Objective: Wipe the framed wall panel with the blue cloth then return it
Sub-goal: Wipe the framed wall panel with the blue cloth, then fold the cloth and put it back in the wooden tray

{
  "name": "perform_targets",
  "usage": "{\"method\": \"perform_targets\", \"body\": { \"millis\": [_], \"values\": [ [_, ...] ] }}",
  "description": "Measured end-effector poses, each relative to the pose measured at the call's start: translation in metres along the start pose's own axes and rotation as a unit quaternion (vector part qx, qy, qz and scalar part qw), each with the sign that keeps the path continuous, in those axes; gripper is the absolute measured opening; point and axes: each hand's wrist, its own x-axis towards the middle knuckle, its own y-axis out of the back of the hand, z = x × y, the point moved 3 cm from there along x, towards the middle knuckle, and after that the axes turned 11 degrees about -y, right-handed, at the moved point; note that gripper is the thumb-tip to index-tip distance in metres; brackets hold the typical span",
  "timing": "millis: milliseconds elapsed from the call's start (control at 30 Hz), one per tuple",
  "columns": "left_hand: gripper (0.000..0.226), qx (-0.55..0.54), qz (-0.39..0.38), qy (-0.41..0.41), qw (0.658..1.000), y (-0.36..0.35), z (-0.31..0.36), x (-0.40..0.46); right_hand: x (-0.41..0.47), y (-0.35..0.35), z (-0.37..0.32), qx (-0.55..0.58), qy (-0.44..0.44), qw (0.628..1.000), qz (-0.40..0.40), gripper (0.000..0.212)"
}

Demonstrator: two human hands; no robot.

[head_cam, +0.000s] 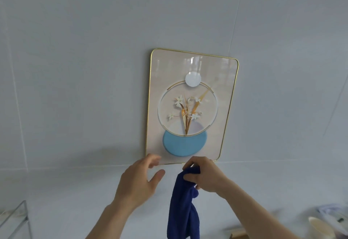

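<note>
A gold-framed wall panel (190,69) with a flower picture, a white disc and a light blue disc hangs on the pale tiled wall. Just below its bottom edge, my right hand (205,174) pinches the top of a dark blue cloth (183,210), which hangs down limp and is bunched. My left hand (139,180) is raised beside it, fingers spread, fingertips near the panel's lower left corner and holding nothing. The cloth is apart from the panel's face.
A glass-edged object (17,218) sits at the lower left. At the lower right are a pale round container (320,227) and blurred items. The grey tiled wall (75,69) fills the remainder of the view.
</note>
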Motion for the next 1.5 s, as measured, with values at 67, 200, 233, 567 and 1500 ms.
{"method": "perform_targets", "body": {
  "millis": [67,200,233,567,1500],
  "values": [
    [0.042,-0.007,-0.044,0.005,0.999,-0.009,0.005,-0.005,-0.005,0.006,-0.002,0.061,-0.017,0.998,-0.02,0.018],
    [0.043,-0.054,-0.109,0.021,0.992,-0.016,0.017,-0.003,-0.014,0.018,-0.012,0.137,-0.016,0.989,-0.049,0.021],
    [0.041,-0.061,-0.125,0.026,0.99,-0.017,0.02,-0.003,-0.016,0.021,-0.014,0.149,-0.011,0.987,-0.054,0.02],
    [0.031,-0.053,-0.069,0.044,0.995,-0.007,0.027,-0.013,-0.037,0.04,-0.011,0.111,0.011,0.994,-0.015,0.012],
    [0.022,0.019,-0.055,-0.034,0.998,-0.032,0.087,0.009,-0.081,0.089,0.054,-0.055,-0.037,0.986,0.154,0.008]
  ]
}}
